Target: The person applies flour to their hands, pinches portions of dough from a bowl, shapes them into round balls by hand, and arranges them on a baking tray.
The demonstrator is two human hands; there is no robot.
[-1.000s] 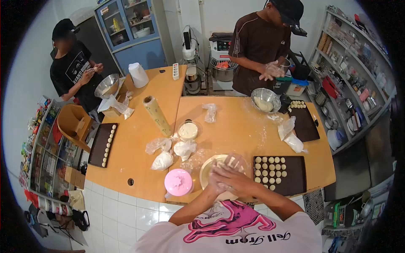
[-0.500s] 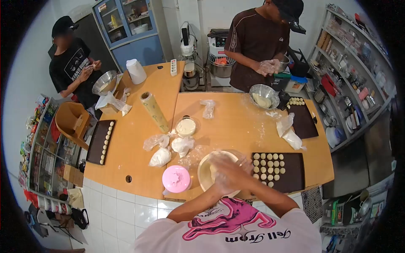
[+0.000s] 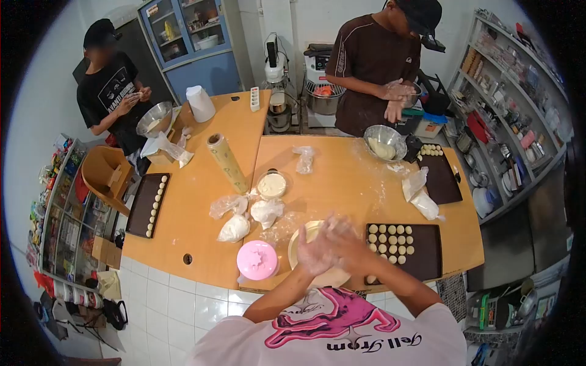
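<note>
My left hand (image 3: 315, 252) is over the cream-coloured bowl (image 3: 293, 246), palm showing and fingers stretched out. Right beside it and partly overlapping, my right hand (image 3: 350, 245) is smeared by motion, so its fingers are hard to read. I cannot tell whether anything lies between the palms. Both hands hide most of the bowl's inside. To the right sits a dark baking tray (image 3: 425, 261) with rows of small round dough balls (image 3: 392, 240). On the left, near the bowl, stands a pink lidded container (image 3: 257, 260).
Bags of white powder (image 3: 234, 228), a bowl of white contents (image 3: 271, 184) and a roll of film (image 3: 227, 163) stand left of centre. Across the table, a person (image 3: 373, 67) works over a metal bowl (image 3: 386, 141); another person (image 3: 113, 91) stands far left. A second tray (image 3: 441, 177) lies right.
My hands have come apart somewhat and shifted over the bowl, with my left palm now turned into view. The person opposite has spread their hands, which were together before.
</note>
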